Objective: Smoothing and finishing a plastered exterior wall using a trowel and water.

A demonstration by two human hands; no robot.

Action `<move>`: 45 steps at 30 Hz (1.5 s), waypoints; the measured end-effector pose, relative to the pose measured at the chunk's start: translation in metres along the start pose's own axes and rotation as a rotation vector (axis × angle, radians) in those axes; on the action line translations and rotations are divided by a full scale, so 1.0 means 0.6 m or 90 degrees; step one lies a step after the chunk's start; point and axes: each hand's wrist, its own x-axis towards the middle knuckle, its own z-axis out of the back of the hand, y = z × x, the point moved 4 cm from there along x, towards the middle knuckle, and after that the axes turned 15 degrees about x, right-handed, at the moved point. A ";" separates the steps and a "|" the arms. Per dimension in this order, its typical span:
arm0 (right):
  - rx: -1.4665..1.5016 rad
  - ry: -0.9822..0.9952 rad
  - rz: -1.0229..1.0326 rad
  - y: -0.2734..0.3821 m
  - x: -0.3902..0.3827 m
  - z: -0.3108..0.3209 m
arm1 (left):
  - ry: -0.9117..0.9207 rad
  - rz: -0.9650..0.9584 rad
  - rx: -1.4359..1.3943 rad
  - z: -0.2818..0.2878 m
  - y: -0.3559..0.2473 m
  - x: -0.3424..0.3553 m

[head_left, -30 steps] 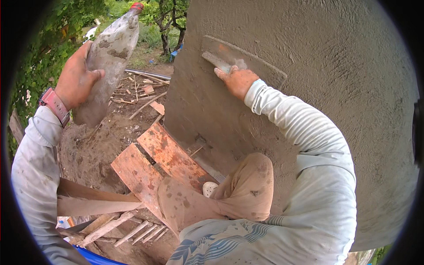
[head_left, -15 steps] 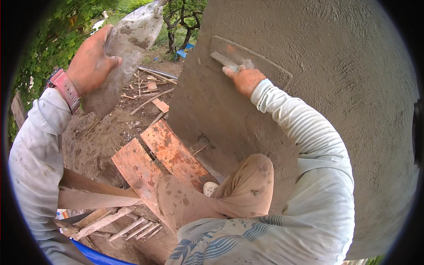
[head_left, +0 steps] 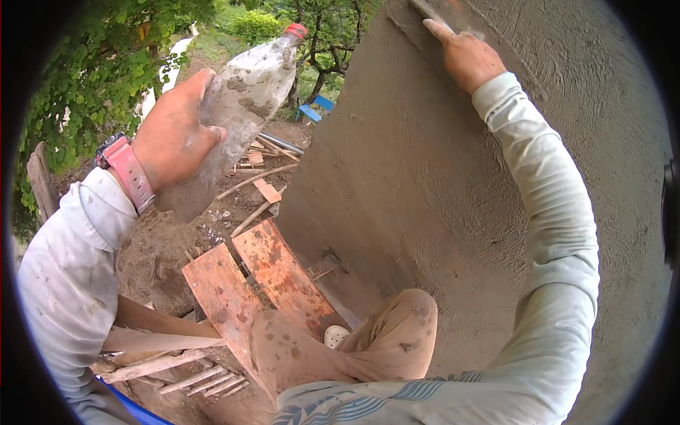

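Note:
In my left hand (head_left: 177, 131), a clear plastic bottle (head_left: 244, 95) with a red cap is gripped, its sides spotted with grey mortar. It slants with the cap end up and to the right, over the ground below. High on the wall, my right hand (head_left: 473, 60) grips a plastering float (head_left: 426, 13) by its handle. The float's face lies against the wet grey plaster (head_left: 425, 184), and its upper end runs out of the picture. A curved ridge of plaster shows beside the float.
I am above the ground on two reddish planks (head_left: 283, 273), spattered with mortar. Below are rough wooden poles (head_left: 188, 368) and a wooden beam (head_left: 159, 326) at the left. Scrap wood (head_left: 265, 159) lies on the soil, with a blue chair-like object (head_left: 315, 106) and trees farther off.
My right hand has slid the float upward and to the right along the wall. The bottle sits a little lower and farther right in view, its red cap now showing.

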 end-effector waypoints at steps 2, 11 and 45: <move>0.036 -0.038 -0.035 0.029 0.052 -0.033 | -0.030 -0.035 -0.001 -0.018 -0.006 0.013; 0.167 0.300 -0.036 0.136 -0.076 -0.248 | -0.018 -0.006 0.095 0.003 0.002 0.013; 0.021 -0.079 -0.043 -0.004 0.119 0.106 | -0.083 -0.014 -0.013 0.008 -0.003 -0.008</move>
